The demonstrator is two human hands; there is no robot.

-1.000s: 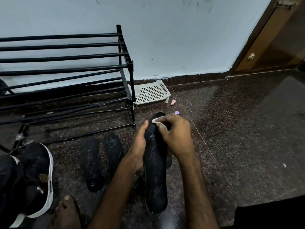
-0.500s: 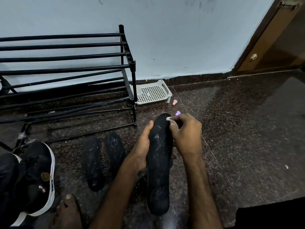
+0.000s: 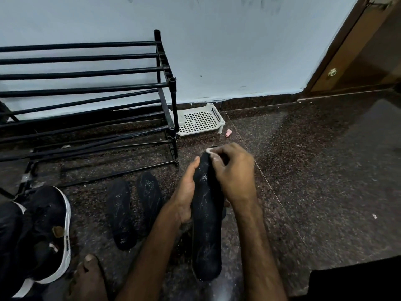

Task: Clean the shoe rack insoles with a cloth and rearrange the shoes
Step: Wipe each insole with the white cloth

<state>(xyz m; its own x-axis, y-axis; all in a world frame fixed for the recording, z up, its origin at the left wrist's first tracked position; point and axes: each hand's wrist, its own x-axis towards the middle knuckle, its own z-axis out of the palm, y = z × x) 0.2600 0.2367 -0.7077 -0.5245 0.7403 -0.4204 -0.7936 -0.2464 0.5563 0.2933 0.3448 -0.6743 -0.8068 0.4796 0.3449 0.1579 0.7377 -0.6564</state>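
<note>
A long black insole, flecked with white marks, is held lengthwise above the floor. My left hand grips its left edge near the middle. My right hand pinches a small white cloth against the insole's far tip. Two more black insoles lie side by side on the floor to the left. The black metal shoe rack stands bare against the wall.
A black shoe with a white sole sits at the lower left, and my bare foot is beside it. A white perforated tray and a small pink cap lie by the wall. A wooden door is at the right.
My right hand slid the cloth from partway down the insole up to its far tip. The left hand kept its grip on the insole.
</note>
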